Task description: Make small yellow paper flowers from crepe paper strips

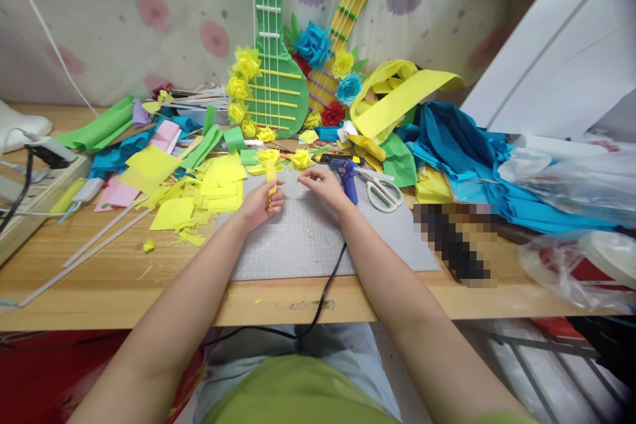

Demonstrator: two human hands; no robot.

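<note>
Two hands over the grey cutting mat [298,248], toward its far side. Left hand [257,207]: fingers curled closed around a narrow yellow strip [271,175], paper by the look, roughly upright, top end poking out above the grip. Right hand [325,189]: near it, apart from the strip, thumb and fingertips drawn close; too small to tell whether they pinch anything. Yellow flowers [301,159] lie just beyond the hands. Yellow squares [222,180] piled left of the left hand; glue gun [348,180] and scissors [384,193] to the right of the right hand. Handling: keep the left grip light, thin paper likely creases when squeezed. Hold the strip low so the top end is free for the right fingertips; small pinches, no pulling, it could tear. Mind the gun's nozzle, may be hot, and the black cord [330,278] hanging over the front of the bench [348,301] between the forearms.
</note>
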